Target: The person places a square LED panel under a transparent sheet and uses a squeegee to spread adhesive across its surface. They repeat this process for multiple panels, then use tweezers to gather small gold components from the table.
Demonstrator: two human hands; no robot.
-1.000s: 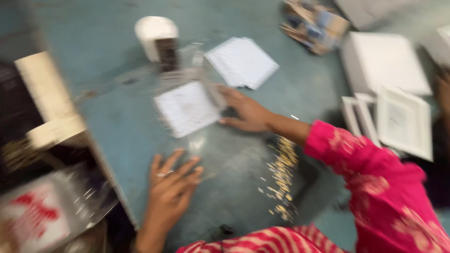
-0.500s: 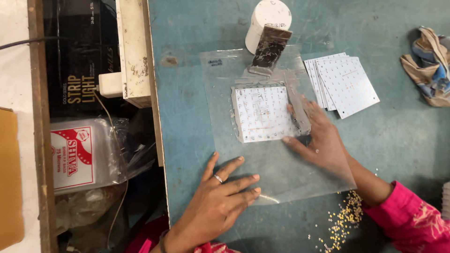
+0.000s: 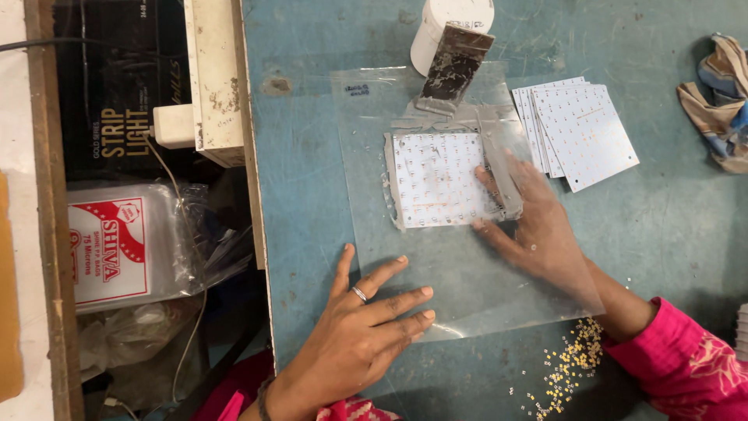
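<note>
Since half a second ago, little has shifted: both hands keep their places on the clear plastic sheet (image 3: 436, 273), and the head view has settled after the blur of a second ago.

Left hand (image 3: 366, 320): flat, palm down, fingers spread wide, gripping nothing; a ring shows on one finger. It presses the near edge of the clear plastic sheet against the blue-green worktable (image 3: 312, 195).

Right hand (image 3: 538, 234): lies under the sheet, seen through the plastic, fingers extended and loosely apart, closed on nothing. Its fingertips touch the right edge of the square white circuit board dotted with small components (image 3: 436, 179), which sits under the sheet just beyond the fingers. A grey strip (image 3: 499, 168) runs along that edge of the board, beside the fingertips. The sleeve is pink.

Beyond the board: a dark rectangular block (image 3: 454, 66) leaning against a white cylindrical container (image 3: 448, 23).

Right of the right hand's fingers: a fanned stack of like white square boards (image 3: 584, 132), clear of the sheet. Farther right: a bundled striped cloth (image 3: 721, 113).

Near the right wrist: scattered small yellow pieces (image 3: 569, 366) on the worktable.

Left of the left hand, off the table edge: a plastic packet with a red-and-white label (image 3: 109, 249).
</note>
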